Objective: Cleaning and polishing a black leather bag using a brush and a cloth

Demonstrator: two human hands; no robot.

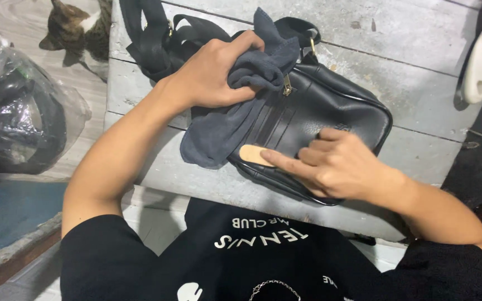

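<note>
Black bag point(319, 111); dark blue-grey cloth point(224, 131)

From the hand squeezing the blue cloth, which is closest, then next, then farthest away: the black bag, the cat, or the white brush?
Measured from the left hand gripping the dark blue cloth, in the head view:
1. Black leather bag with a gold zip pull: right under the hand, mid-table.
2. Tabby-and-white cat: on the floor, upper left.
3. White plastic brush handle: far right edge of the grey wooden table.
</note>
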